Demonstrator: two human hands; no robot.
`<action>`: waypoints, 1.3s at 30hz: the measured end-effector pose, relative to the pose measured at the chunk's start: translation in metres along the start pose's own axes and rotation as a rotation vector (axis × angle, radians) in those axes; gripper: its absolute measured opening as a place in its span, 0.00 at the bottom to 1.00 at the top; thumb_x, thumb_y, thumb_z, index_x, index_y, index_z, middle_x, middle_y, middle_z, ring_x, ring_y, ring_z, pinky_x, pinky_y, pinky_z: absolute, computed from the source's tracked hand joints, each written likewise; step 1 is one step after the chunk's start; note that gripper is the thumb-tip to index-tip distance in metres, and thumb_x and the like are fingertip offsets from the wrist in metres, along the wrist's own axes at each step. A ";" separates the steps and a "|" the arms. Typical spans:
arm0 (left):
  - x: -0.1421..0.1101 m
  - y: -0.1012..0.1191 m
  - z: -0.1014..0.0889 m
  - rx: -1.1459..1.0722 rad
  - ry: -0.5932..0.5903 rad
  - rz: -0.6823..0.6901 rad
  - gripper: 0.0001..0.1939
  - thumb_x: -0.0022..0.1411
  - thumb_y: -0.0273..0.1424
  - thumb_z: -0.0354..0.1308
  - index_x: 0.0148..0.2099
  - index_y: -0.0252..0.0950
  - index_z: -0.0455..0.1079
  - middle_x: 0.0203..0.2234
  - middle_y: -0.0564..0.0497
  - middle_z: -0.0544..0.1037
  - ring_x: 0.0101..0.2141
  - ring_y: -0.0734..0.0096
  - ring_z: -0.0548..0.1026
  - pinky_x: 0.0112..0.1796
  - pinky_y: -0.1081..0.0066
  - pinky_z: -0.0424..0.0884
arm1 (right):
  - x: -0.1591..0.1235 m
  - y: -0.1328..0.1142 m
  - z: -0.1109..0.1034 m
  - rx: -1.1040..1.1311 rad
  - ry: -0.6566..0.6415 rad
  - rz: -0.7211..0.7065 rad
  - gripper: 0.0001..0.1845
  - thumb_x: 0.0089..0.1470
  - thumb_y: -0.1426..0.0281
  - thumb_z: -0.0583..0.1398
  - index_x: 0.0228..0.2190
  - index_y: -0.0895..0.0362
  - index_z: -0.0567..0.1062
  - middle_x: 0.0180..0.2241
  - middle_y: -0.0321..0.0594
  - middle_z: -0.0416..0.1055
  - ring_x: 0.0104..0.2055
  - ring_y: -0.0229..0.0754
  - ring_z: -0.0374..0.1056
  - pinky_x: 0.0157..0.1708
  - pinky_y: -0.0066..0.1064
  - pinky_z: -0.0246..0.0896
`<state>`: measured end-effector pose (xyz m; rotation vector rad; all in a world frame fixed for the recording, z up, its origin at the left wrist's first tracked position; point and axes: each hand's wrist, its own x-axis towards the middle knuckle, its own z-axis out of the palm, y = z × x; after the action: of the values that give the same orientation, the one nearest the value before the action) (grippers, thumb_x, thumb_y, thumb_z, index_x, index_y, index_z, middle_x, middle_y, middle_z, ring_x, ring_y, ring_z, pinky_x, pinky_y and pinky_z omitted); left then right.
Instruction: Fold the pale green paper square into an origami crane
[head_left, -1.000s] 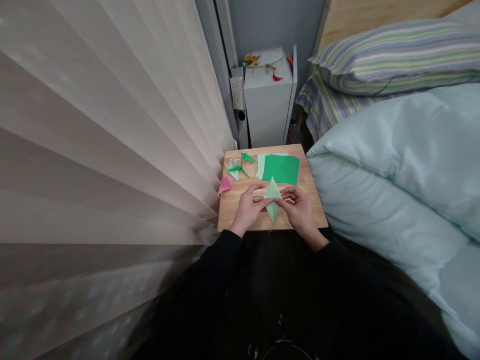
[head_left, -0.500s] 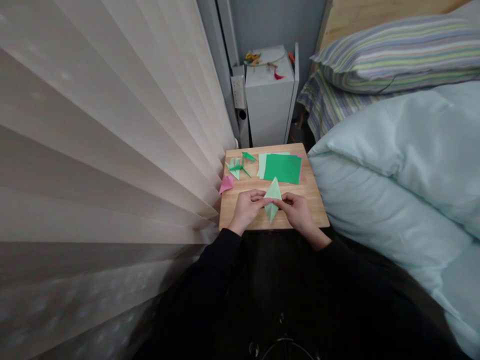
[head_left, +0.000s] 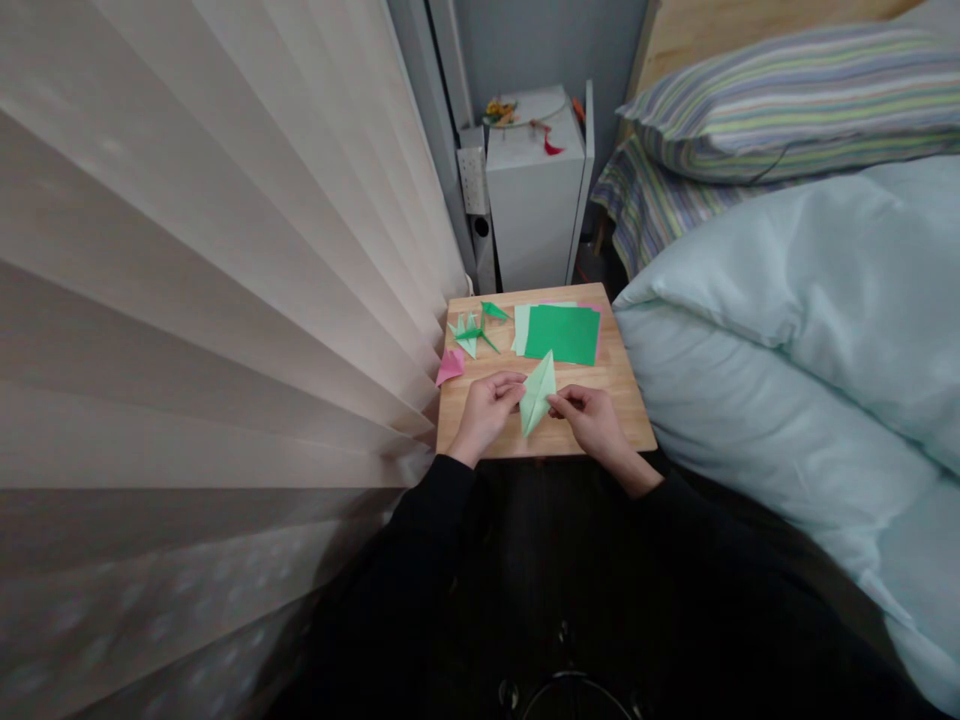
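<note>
A pale green folded origami paper (head_left: 538, 394), diamond-shaped with a crease down its length, is held up over the front of a small wooden table (head_left: 495, 445). My left hand (head_left: 489, 408) pinches its left corner. At the right edge, the thumb and fingers of my right hand (head_left: 591, 418) are closed on the same paper. Behind it lies a stack of paper sheets with a dark green sheet (head_left: 562, 334) on top. Folded green paper cranes (head_left: 474, 334) and a pink folded paper (head_left: 451, 366) rest at the table's left side.
Pleated curtains (head_left: 225, 250) hang close along the left. To the right is a bed with a pale blue quilt (head_left: 765, 300) and a striped pillow (head_left: 795, 110). Beyond the table stands a white cabinet (head_left: 536, 210) with small ornaments on top.
The diamond paper has tilted and shifted slightly left. My thumbs, which met over its middle, have moved apart to its two side edges.
</note>
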<state>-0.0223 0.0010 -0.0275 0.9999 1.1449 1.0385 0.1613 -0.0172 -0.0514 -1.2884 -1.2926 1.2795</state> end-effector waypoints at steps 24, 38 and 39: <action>-0.009 0.015 -0.003 -0.091 -0.068 -0.057 0.21 0.53 0.43 0.72 0.43 0.33 0.80 0.42 0.42 0.83 0.42 0.62 0.81 0.41 0.66 0.77 | 0.006 -0.017 -0.003 0.317 0.162 0.060 0.30 0.33 0.49 0.76 0.26 0.53 0.68 0.26 0.35 0.73 0.30 0.42 0.72 0.29 0.33 0.71; -0.007 -0.001 0.008 -0.177 -0.079 -0.109 0.23 0.47 0.39 0.75 0.42 0.35 0.74 0.28 0.53 0.78 0.29 0.72 0.76 0.34 0.71 0.73 | -0.009 -0.024 0.007 0.234 -0.131 -0.048 0.23 0.49 0.47 0.69 0.29 0.54 0.77 0.25 0.37 0.75 0.29 0.41 0.72 0.30 0.34 0.70; -0.008 -0.001 0.009 -0.194 -0.069 -0.111 0.23 0.47 0.38 0.75 0.43 0.36 0.72 0.26 0.55 0.77 0.28 0.73 0.76 0.33 0.71 0.72 | -0.009 -0.024 0.007 0.244 -0.134 -0.035 0.23 0.50 0.46 0.68 0.29 0.54 0.77 0.25 0.37 0.75 0.29 0.41 0.72 0.30 0.34 0.70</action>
<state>-0.0140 -0.0076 -0.0254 0.8033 1.0108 0.9977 0.1526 -0.0251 -0.0272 -1.0195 -1.2015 1.4691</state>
